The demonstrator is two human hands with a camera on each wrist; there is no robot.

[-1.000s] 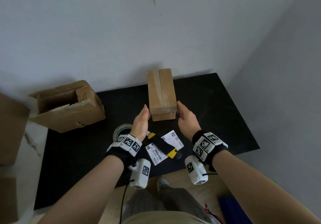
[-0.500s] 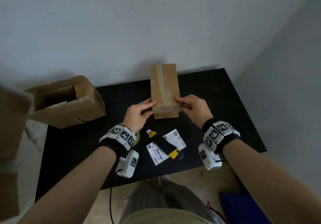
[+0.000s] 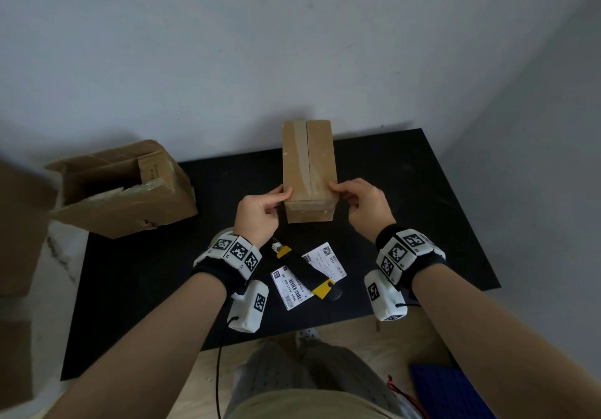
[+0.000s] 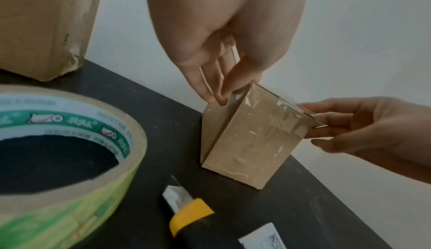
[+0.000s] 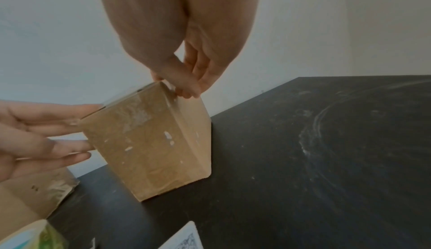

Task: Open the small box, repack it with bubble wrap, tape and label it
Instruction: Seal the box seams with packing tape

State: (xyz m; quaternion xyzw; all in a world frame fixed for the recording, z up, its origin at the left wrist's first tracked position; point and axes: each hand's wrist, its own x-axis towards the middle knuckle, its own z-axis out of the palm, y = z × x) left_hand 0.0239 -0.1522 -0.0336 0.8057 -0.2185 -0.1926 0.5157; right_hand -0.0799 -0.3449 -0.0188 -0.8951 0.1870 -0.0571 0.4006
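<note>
The small brown box (image 3: 309, 165) stands lengthwise on the black mat (image 3: 422, 207), with clear tape running along its top seam. My left hand (image 3: 281, 199) pinches the near top left edge, thumb on top and fingers on the side, which the left wrist view confirms for the left hand (image 4: 224, 94) on the box (image 4: 247, 142). My right hand (image 3: 340, 194) pinches the near top right edge the same way; the right wrist view shows the right hand (image 5: 184, 90) at that corner of the box (image 5: 151, 151). No bubble wrap is visible.
A tape roll (image 4: 70, 142) lies under my left wrist. A yellow-black utility knife (image 3: 304, 267) lies across two labels (image 3: 291, 287) near the mat's front edge. A large open carton (image 3: 120, 187) sits at the left. A blue object (image 3: 455, 392) lies on the floor.
My hands went from flat against the box's sides to thumbs on top with fingers curled at the near upper corners. The box has stayed in place.
</note>
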